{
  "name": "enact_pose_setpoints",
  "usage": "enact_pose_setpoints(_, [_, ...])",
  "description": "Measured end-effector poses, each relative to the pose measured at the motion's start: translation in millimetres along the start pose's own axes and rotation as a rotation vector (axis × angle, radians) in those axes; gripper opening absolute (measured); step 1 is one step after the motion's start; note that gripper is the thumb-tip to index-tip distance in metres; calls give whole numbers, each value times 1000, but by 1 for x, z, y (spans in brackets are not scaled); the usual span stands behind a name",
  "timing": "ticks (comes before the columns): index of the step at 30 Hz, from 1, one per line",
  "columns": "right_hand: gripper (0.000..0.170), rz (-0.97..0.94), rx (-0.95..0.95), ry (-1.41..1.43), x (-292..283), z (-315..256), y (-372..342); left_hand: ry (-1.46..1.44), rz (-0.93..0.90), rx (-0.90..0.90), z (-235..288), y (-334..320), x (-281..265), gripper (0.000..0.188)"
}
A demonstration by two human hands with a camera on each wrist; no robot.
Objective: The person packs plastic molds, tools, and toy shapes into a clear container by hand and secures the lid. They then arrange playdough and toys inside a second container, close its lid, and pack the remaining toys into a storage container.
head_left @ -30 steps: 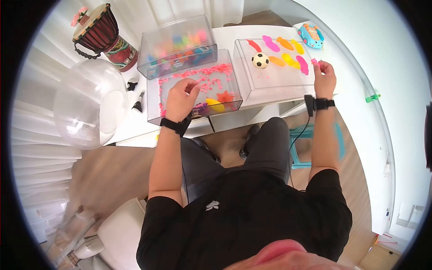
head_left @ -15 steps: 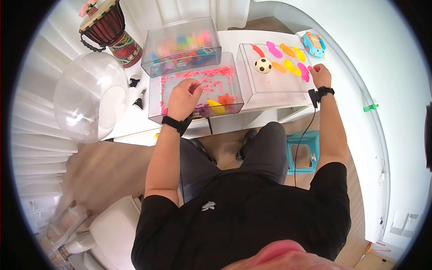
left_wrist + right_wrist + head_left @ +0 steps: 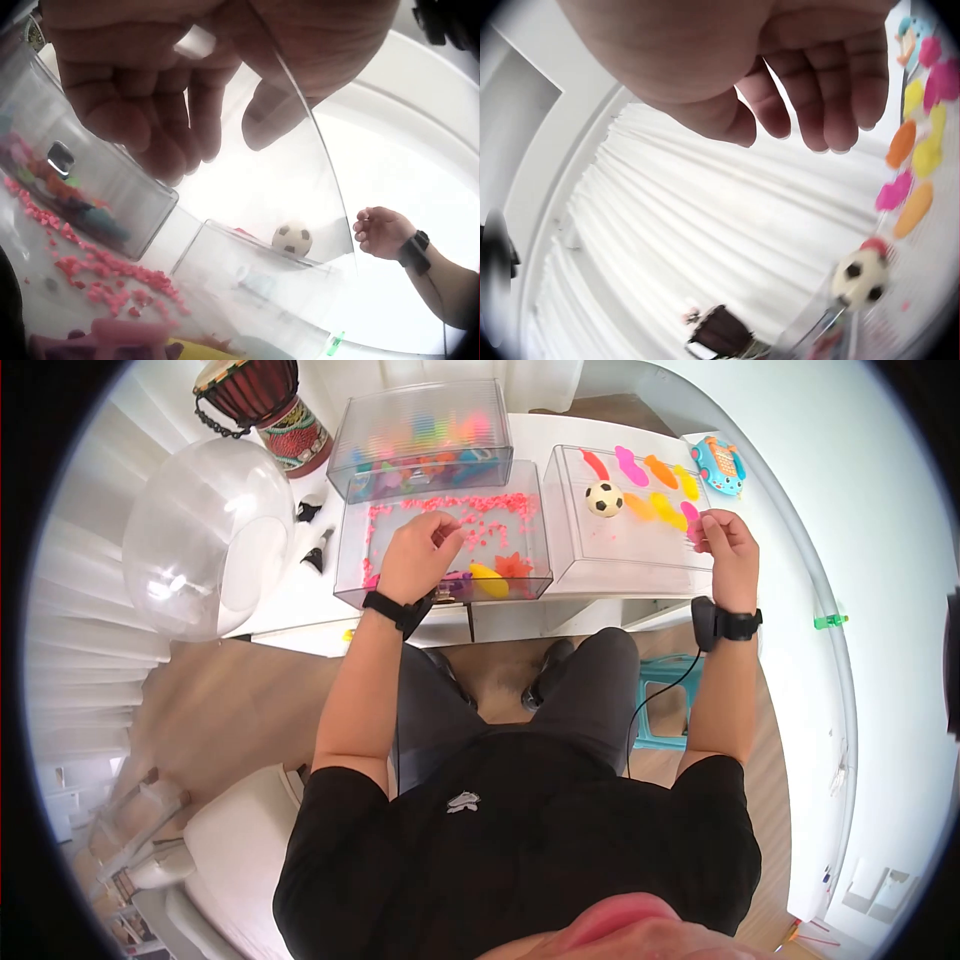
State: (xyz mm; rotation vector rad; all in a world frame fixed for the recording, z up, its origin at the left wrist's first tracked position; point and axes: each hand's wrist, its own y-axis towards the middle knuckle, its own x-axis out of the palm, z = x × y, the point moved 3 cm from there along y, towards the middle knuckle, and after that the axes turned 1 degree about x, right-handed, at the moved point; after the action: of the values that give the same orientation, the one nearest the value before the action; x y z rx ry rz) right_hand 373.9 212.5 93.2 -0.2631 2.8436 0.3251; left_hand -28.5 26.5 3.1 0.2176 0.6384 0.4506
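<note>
Over the clear box (image 3: pixel 348 560) of small pink pieces (image 3: pixel 490 505), my left hand (image 3: pixel 425 555) hovers, fingers loosely curled. In the left wrist view the gap between its thumb and fingers is empty. My right hand (image 3: pixel 736 560) is at the right end of another clear box (image 3: pixel 640 555), close to a magenta shape (image 3: pixel 691 518). Its fingers (image 3: pixel 840 112) hang relaxed and hold nothing in the right wrist view. Rows of red, pink, orange and yellow flat shapes lie on that box around a small soccer ball (image 3: pixel 604 499). A pink piece (image 3: pixel 930 51) lies beside the magenta shape.
Behind the pink pieces stands a lidded clear box (image 3: pixel 420 435) of colourful things. A clear globe (image 3: pixel 205 540) and a drum (image 3: pixel 290 435) are at the left; a blue toy phone (image 3: pixel 720 465) sits at the back right. A blue stool (image 3: pixel 665 705) is below.
My right hand, which held a small pink piece a second ago, has let it go and drawn back slightly, fingers loosened. My left hand keeps its place over the box. The head view has shifted.
</note>
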Motion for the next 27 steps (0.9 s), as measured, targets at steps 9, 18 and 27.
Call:
enact_pose_setpoints(9, [12,-568,-88,292,154,-42,-75,-94,-20,-68,-7,-1,-2,21])
enact_pose_setpoints(18, [14,-584,-67,316,269,8,-69,-98,44,-55,-10,-1,-2,22])
enact_pose_setpoints(27, [21,-501,-55,207,270,27,-62,-340,15,-125,-23,-4,-4,20])
